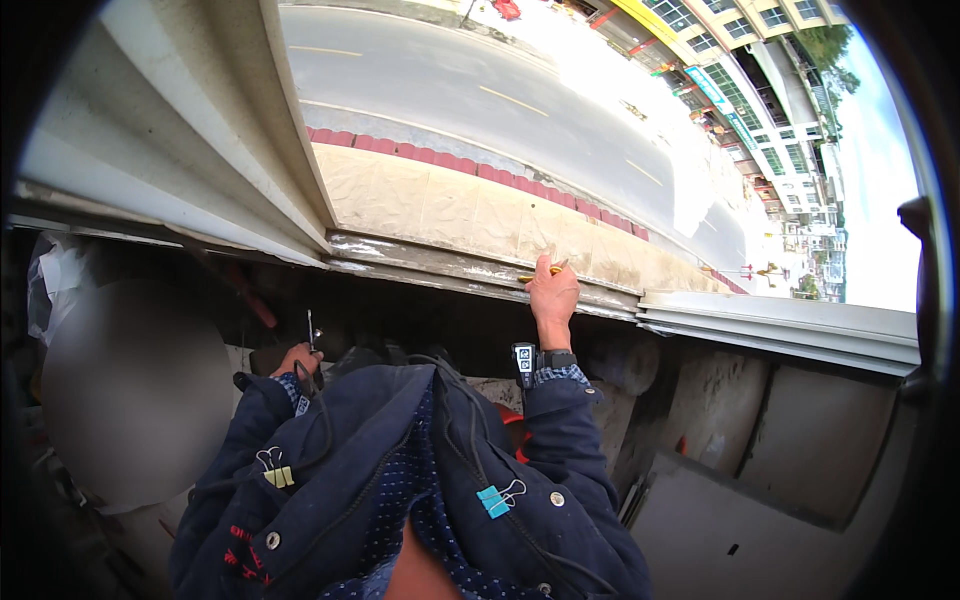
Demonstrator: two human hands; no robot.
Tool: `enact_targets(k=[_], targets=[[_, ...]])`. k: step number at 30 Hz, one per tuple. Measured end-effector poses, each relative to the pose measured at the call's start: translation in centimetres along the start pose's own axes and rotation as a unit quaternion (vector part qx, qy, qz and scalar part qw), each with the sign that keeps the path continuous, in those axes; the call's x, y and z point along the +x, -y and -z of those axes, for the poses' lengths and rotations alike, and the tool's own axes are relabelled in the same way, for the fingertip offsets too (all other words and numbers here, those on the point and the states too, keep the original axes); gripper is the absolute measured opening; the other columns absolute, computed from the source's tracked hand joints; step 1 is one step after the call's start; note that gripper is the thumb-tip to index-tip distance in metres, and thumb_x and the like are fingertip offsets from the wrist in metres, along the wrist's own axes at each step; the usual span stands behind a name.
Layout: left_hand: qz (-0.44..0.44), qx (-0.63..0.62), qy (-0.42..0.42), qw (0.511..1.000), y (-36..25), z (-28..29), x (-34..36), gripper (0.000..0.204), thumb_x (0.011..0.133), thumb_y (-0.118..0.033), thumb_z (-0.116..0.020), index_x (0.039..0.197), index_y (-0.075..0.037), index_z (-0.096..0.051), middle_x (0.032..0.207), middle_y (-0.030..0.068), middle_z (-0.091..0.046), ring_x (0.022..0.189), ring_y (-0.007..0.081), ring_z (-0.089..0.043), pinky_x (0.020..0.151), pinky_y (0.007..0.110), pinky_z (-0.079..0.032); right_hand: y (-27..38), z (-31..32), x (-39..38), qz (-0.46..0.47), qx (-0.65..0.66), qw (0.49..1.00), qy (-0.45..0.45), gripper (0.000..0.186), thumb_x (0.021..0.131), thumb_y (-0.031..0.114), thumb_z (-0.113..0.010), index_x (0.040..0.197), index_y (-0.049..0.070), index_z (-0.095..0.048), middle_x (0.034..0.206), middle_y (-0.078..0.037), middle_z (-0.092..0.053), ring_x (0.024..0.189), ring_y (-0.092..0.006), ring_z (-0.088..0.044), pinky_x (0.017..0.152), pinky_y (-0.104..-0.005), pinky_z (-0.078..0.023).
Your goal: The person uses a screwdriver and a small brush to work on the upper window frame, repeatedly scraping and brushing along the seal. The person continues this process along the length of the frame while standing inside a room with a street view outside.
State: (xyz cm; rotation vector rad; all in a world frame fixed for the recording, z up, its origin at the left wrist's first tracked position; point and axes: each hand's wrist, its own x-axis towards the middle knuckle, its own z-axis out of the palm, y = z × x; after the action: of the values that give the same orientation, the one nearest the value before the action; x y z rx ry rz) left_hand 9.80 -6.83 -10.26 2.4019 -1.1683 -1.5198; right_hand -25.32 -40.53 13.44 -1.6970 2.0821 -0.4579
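My right hand (553, 290) reaches out over the window track (430, 263), its fingers closed round a slim yellow pencil-like tool (560, 267). The tool's ends show on both sides of the fingers, just above the track, and its exact kind is unclear. Lower down on the left, inside the sill, my left hand (299, 360) is closed on a thin shiny metal tool (311, 328) that points upward. Its lower part is hidden in the fingers. The track's metal is worn, with whitish smears along it.
Pale ribbed frame panels (190, 120) stand at the upper left, and a white frame rail (780, 322) runs right. Beyond the track lie a beige ledge (440, 200), red edging tiles (480, 172) and a road below. Grey boards (745, 520) lean at the lower right.
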Motion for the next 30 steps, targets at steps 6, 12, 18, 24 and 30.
enact_targets(k=[6,12,18,24,30], targets=[[0.001,0.027,0.007,1.000,-1.3,1.1,-0.4,0.055,0.092,-0.039,-0.060,0.118,0.010,-0.063,0.118,0.0325,-0.065,0.116,0.0460,-0.061,0.100,0.050,-0.048,4.4,-3.6,-4.5,0.022,0.200,0.972,0.121,0.046,0.099,0.042,-0.060,0.083,-0.002,-0.063,0.061,-0.014,-0.068,0.059,-0.0238,-0.068,0.064,-0.0368,-0.053],[-0.001,-0.018,-0.030,0.999,-1.9,2.1,-2.5,0.048,0.091,-0.037,-0.062,0.106,0.008,-0.065,0.109,0.0335,-0.066,0.110,0.0476,-0.062,0.095,0.052,-0.049,3.4,1.3,-2.3,0.060,0.167,0.982,0.066,0.046,0.101,0.038,-0.059,0.078,-0.002,-0.062,0.057,-0.012,-0.065,0.054,-0.0189,-0.064,0.057,-0.0349,-0.049],[0.086,-0.034,-0.053,0.994,0.4,0.9,-5.2,0.049,0.090,-0.039,-0.063,0.108,0.007,-0.066,0.115,0.0319,-0.066,0.114,0.0455,-0.062,0.097,0.051,-0.049,-1.8,1.3,0.4,0.044,-0.043,0.998,-0.026,0.044,0.097,0.038,-0.059,0.082,-0.003,-0.065,0.073,-0.024,-0.070,0.074,-0.0442,-0.069,0.071,-0.0526,-0.052],[0.111,-0.040,-0.092,0.989,-0.8,-1.6,-8.5,0.047,0.088,-0.037,-0.065,0.107,0.005,-0.069,0.106,0.0306,-0.069,0.106,0.0453,-0.066,0.094,0.051,-0.051,3.4,-5.4,-3.8,0.195,0.246,0.940,0.134,0.036,0.099,0.027,-0.057,0.076,-0.001,-0.059,0.061,-0.016,-0.066,0.059,-0.0276,-0.067,0.061,-0.0411,-0.052],[0.058,-0.051,-0.128,0.989,-4.8,-5.4,-10.9,0.042,0.089,-0.036,-0.065,0.104,0.003,-0.068,0.101,0.0260,-0.071,0.098,0.0440,-0.068,0.086,0.051,-0.053,-0.6,0.2,-0.2,0.191,0.110,0.972,0.080,0.036,0.099,0.027,-0.055,0.075,0.000,-0.059,0.059,-0.013,-0.065,0.056,-0.0231,-0.065,0.060,-0.0393,-0.051]])
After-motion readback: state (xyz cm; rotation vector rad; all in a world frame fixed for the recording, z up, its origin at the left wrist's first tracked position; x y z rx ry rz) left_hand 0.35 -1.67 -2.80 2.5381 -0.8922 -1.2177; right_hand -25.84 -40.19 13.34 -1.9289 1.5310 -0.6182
